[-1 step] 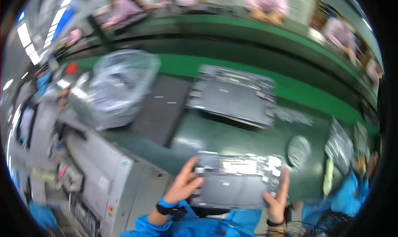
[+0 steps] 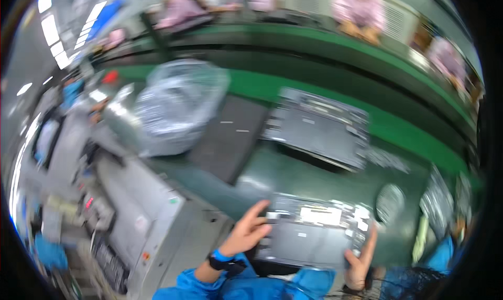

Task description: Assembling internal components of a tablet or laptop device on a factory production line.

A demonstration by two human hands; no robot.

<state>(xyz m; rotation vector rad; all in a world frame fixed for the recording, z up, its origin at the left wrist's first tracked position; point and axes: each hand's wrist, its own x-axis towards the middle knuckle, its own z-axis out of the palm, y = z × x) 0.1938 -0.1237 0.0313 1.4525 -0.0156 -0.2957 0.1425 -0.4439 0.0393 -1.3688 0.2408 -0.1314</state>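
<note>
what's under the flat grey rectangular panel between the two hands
The flat grey rectangular panel covers whatever lies directly beneath. Dark green tabletop shows beyond its far edge, blue clothing past its near edge.

The one view, a wide fisheye, looks from the wearer's head down and forward across the green bench (image 2: 335, 183), straight edges bending toward its dark round rim. Nearest to it, around five to six o'clock, are the left fingers (image 2: 253, 214), the right fingers (image 2: 370, 242) and the flat panel (image 2: 309, 243) between them. Far off and small, pink-clothed workers (image 2: 359, 9) show toward one o'clock and ceiling lights (image 2: 51, 32) toward ten.
</note>
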